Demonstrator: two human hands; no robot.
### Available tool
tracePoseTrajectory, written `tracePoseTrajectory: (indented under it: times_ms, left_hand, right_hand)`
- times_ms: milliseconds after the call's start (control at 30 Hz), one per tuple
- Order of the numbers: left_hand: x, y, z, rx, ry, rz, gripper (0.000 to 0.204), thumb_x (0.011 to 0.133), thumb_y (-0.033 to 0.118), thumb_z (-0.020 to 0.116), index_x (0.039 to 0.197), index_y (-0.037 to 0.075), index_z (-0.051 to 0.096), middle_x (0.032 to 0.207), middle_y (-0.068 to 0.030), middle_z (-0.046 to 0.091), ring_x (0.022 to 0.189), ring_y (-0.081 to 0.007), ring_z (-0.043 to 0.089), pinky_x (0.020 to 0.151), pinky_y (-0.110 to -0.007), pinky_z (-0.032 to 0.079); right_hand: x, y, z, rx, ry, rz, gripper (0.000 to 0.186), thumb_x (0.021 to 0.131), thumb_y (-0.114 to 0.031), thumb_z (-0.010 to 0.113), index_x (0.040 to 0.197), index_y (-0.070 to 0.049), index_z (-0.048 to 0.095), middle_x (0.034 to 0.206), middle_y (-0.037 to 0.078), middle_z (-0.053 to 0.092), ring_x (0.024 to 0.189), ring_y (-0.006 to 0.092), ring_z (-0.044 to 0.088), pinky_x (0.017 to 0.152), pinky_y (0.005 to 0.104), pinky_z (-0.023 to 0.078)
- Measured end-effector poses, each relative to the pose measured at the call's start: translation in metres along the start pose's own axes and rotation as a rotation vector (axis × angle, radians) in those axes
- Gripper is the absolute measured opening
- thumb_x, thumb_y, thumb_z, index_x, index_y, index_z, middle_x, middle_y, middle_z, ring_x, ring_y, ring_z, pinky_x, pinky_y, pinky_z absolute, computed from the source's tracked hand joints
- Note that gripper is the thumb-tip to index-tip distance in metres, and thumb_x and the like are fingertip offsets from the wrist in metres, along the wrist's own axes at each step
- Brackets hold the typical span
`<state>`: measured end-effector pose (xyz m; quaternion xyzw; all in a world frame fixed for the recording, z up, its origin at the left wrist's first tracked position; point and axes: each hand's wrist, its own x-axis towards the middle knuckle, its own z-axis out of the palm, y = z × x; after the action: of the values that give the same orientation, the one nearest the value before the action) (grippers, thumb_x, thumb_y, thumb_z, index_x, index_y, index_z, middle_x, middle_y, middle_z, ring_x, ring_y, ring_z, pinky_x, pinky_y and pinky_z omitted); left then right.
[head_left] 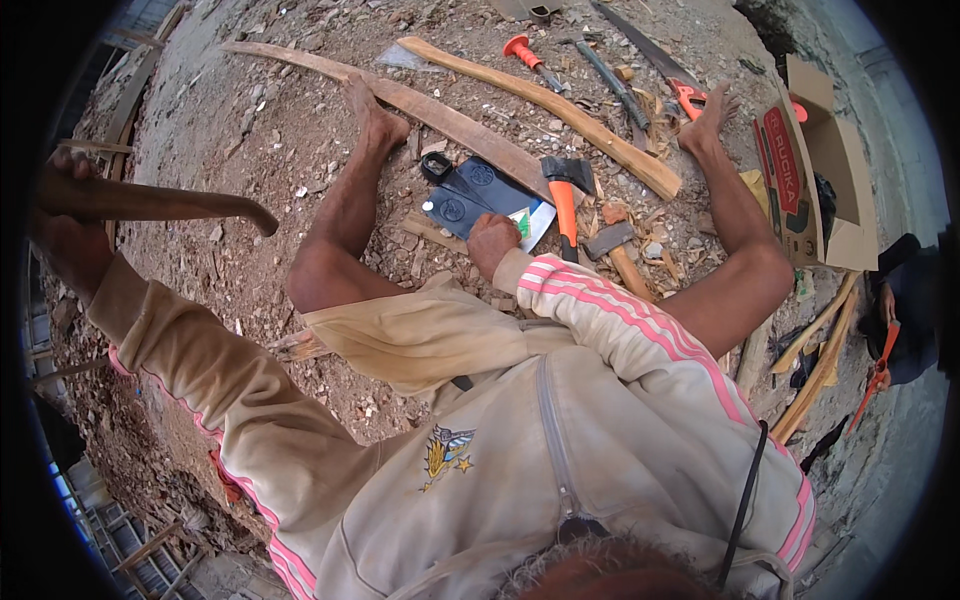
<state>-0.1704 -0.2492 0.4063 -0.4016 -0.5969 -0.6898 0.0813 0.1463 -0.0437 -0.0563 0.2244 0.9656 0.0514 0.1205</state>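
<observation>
At the far left, my left hand [78, 245] is closed around a curved wooden tool handle [190, 204], raised off the ground; its hand-side end is in shadow. Between my legs, my right hand [494, 243] rests closed on a flat dark blue package [470, 188] with round emblems. A small green and white paper [521, 222] shows beside its fingers; what they hold is hidden. Just right of that hand lies an axe [566, 205] with an orange and black handle. Next to it is a hatchet [610, 239] with a wooden handle.
Beyond lie a long plank [440, 112], a rough wooden pole [560, 105], a chisel [530, 62] with red guard, a metal bar [612, 82] and a handsaw [650, 50]. An open cardboard box [840, 180] stands right. Another person [905, 320] is at the right edge, near red-handled cutters [877, 375].
</observation>
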Motion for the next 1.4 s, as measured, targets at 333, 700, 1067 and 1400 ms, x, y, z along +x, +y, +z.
tracePoseTrajectory:
  times_ms: [333, 700, 1067, 1400]
  left_hand:
    - [-0.119, -0.085, 0.166, 0.364, -0.472, -0.465, 0.046, 0.093, 0.039, 0.075, 0.121, 0.005, 0.060, 0.080, 0.0016, 0.055, 0.062, -0.0062, 0.048, 0.054, -0.023, 0.038]
    - [-0.140, -0.205, 0.183, 0.593, -1.008, -0.590, 0.056, 0.094, 0.043, 0.073, 0.127, 0.000, 0.060, 0.092, -0.0124, 0.067, 0.078, -0.0211, 0.060, 0.074, -0.036, 0.050]
    - [-0.162, -0.269, 0.186, 0.661, -1.249, -0.454, 0.054, 0.094, 0.048, 0.067, 0.118, 0.000, 0.061, 0.104, -0.0260, 0.066, 0.100, -0.0457, 0.064, 0.084, -0.047, 0.051]
    - [-0.196, -0.290, 0.184, 0.839, -1.338, -0.078, 0.044, 0.091, 0.040, 0.069, 0.114, 0.003, 0.063, 0.105, -0.0231, 0.067, 0.104, -0.0431, 0.061, 0.090, -0.048, 0.048]
  right_hand:
    - [0.048, 0.179, -0.089, 0.750, 0.309, -0.139, 0.017, 0.083, -0.015, 0.064, 0.079, 0.000, 0.072, 0.074, 0.018, 0.069, 0.071, 0.0289, 0.070, 0.065, 0.0410, 0.054]
    - [0.073, 0.420, -0.118, 1.416, -0.018, 0.127, 0.018, 0.092, -0.018, 0.073, 0.096, 0.000, 0.071, 0.080, -0.004, 0.068, 0.069, 0.0046, 0.059, 0.064, 0.0250, 0.046]
    - [0.215, 0.442, -0.012, 0.117, 0.377, 0.143, 0.021, 0.097, -0.022, 0.052, 0.107, -0.013, 0.068, 0.106, 0.014, 0.070, 0.098, 0.0356, 0.069, 0.084, 0.0487, 0.056]
    - [0.120, 0.335, -0.008, 0.487, 0.467, 0.163, 0.032, 0.096, -0.036, 0.057, 0.105, -0.008, 0.070, 0.105, 0.018, 0.069, 0.099, 0.0383, 0.067, 0.083, 0.0488, 0.053]
